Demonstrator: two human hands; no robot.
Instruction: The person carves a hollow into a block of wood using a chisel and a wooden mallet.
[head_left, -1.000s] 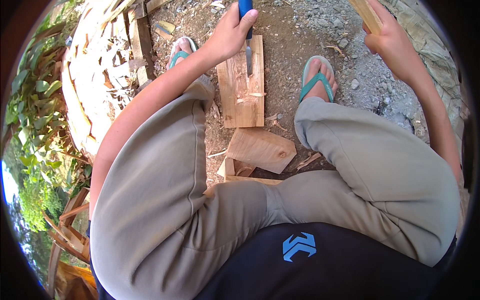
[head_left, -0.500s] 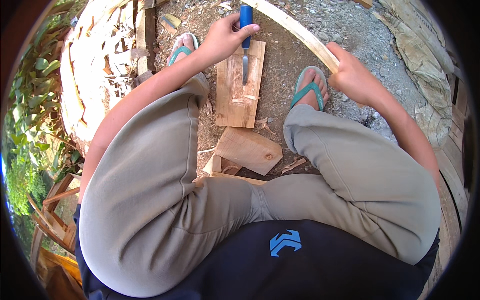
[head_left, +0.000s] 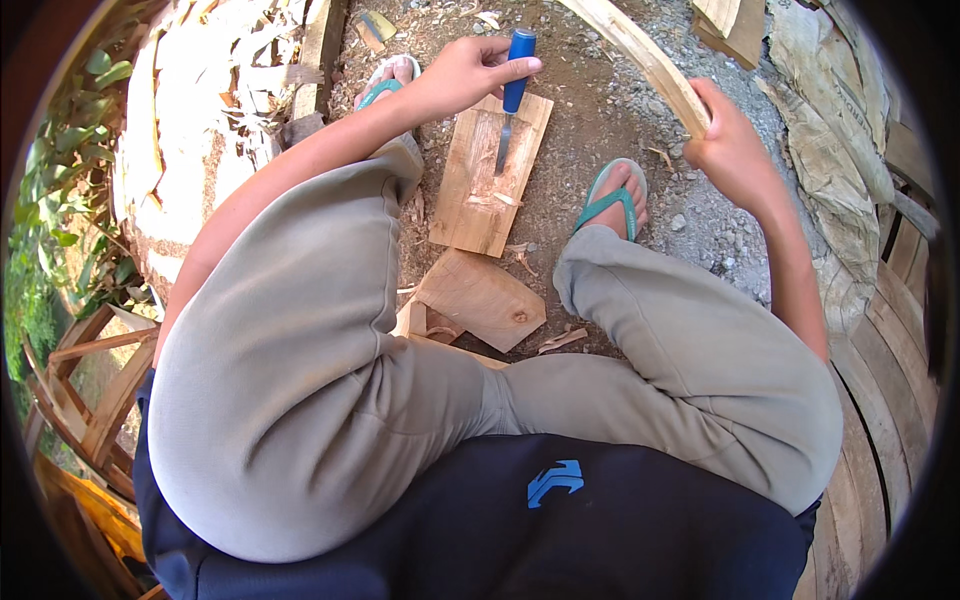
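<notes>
My left hand (head_left: 484, 72) grips a chisel (head_left: 517, 85) by its blue handle. The blade points toward me, its tip at the hollowed face of a wooden board (head_left: 465, 185) that lies on the ground between my feet. Loose shavings sit in the hollow. My right hand (head_left: 728, 140) is wrapped round the near end of a long pale wooden stick (head_left: 640, 50), raised to the right of the board. The stick's far end runs out of the picture at the top.
A wood block (head_left: 485, 300) lies just nearer to me than the board, touching its end. My sandalled feet (head_left: 612, 200) flank the board. Rubble and crumpled sacking (head_left: 815, 150) lie at right, planks (head_left: 870, 420) along the right edge, and wood scraps (head_left: 260, 80) at left.
The view has shifted and turned a little. The chisel now leans more across the board, its handle farther right. My right hand and the stick appear farther right, the stick more steeply angled.
</notes>
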